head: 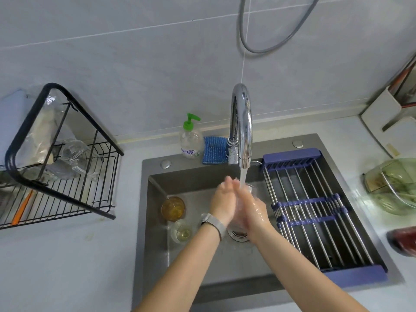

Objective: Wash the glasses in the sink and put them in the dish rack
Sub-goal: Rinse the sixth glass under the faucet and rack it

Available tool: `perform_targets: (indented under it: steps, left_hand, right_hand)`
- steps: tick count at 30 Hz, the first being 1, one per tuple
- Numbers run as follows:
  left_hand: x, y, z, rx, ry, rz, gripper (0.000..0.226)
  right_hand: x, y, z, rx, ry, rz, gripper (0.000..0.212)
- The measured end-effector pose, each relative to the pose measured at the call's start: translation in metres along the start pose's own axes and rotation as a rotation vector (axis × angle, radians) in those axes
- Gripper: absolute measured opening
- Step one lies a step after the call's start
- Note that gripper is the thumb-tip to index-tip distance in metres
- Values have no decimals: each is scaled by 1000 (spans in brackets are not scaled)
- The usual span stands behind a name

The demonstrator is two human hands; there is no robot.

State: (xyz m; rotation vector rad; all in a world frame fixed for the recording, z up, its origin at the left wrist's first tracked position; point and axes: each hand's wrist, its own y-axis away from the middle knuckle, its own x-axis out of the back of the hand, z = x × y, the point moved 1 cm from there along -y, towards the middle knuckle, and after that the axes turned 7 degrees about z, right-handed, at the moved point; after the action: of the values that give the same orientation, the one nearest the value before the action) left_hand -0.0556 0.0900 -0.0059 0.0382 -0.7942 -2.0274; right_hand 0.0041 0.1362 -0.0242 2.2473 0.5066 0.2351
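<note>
Under the running chrome tap [241, 127] I hold a clear glass [250, 188] over the grey sink [155, 221]. My right hand [255, 210] grips the glass from the right, and my left hand [222, 202] presses against its left side with straight fingers. Most of the glass is hidden between my hands. An amber glass [172, 208] and a clear glass [182, 231] with a little yellowish liquid stand at the sink's left wall. The black wire dish rack [65, 194] on the left counter holds a clear glass mug [77, 159].
A blue-framed steel rod drainer [315, 210] spans the sink's right half. A soap bottle [191, 138] with a green pump and a blue sponge cloth [213, 150] sit behind the sink. A green glass bowl [394, 185] and a red item [403, 240] lie on the right counter.
</note>
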Motion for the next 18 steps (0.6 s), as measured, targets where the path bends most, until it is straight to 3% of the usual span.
perform_targets:
  steps: [2,5,7,10,14,18]
  left_hand:
    - [4,-7,-4,43,107,-15,47]
    - [2,-2,-12,-54,147,-55,30]
    - [5,-2,-17,-7,247,-1,35]
    - [15,-9,-17,0,338,12,19]
    - [11,6,-24,41,314,2,27]
    - [15,-4,-32,79,415,42,38]
  right_hand:
    - [-2,2,-1,43,92,-56,65]
    - [-2,-8,-3,-48,114,-39,88]
    - [-6,-3,-2,-8,187,2,77]
    - [-11,7,2,123,337,-6,55]
    - [-8,2,-20,-100,161,-71,53]
    - [-16,7,-16,33,245,-38,45]
